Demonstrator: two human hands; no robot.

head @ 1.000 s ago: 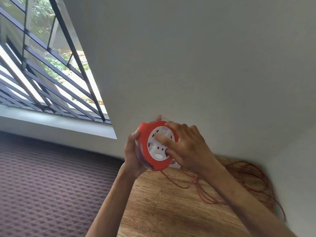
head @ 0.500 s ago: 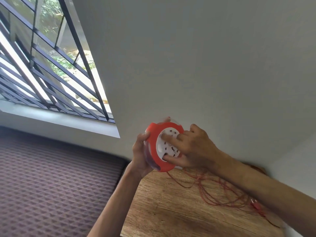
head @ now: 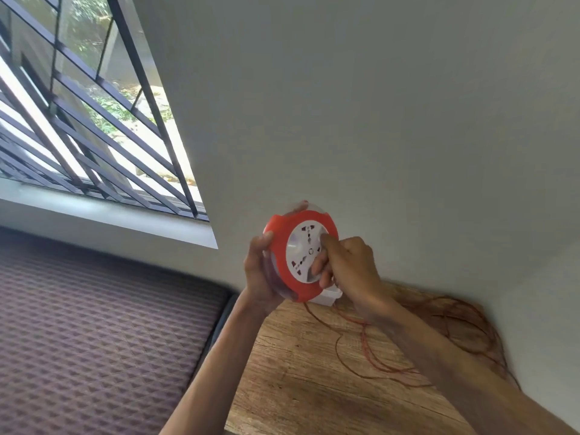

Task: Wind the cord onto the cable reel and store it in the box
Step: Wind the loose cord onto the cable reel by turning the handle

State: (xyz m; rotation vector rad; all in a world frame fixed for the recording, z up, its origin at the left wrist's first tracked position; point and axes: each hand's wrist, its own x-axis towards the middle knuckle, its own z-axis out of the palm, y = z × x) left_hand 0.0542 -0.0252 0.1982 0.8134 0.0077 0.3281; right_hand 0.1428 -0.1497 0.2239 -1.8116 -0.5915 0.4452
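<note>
The cable reel [head: 282,246] is a round red drum with a white socket face, held up in the air in front of the grey wall. My left hand [head: 259,271] grips its left rim from behind and below. My right hand [head: 348,268] presses its fingers on the white face at the right side. A thin red cord [head: 373,353] runs down from the reel and lies in loose loops on the wooden table [head: 298,372] toward the right corner. A small white box edge [head: 328,296] shows just under the reel.
A dark patterned mat [head: 94,324] lies to the left of the table. A barred window [head: 78,120] with a white sill fills the upper left. The grey wall [head: 376,120] stands close behind the reel and along the right.
My right hand's fingers have shifted around the white face from the lower middle to its right side, and more of the socket face now shows. The left hand keeps its hold on the rim.
</note>
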